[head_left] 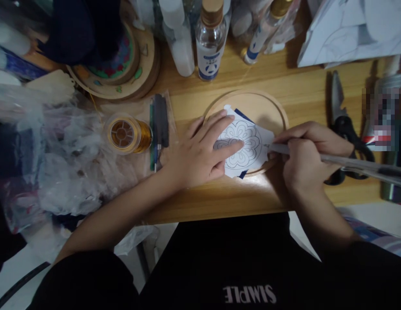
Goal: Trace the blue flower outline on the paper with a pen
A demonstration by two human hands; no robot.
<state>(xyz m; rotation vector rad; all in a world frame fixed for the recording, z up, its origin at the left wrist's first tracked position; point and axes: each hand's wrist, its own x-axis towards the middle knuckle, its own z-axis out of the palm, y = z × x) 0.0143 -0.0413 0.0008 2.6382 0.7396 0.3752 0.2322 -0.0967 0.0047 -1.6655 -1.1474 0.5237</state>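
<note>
My left hand [203,150] lies spread over a white paper cutout [248,150] printed with a flower outline, its fingers pressing the sheet down. Corners of something dark blue [243,115] stick out from under the paper. Both rest on a round wooden plate with a raised rim [282,114]. At the paper's right edge, my right hand [303,159] is closed around a long, clear-barrelled pen [336,160]. Its front end is by the paper's edge; whether it touches is hard to see.
Black-handled scissors [340,125] lie right of my right hand. A spool of golden thread [127,134] and dark pens [160,125] are on the left, beside crumpled plastic bags [71,159]. Bottles [211,47] and a decorated round wooden piece [148,64] stand at the back.
</note>
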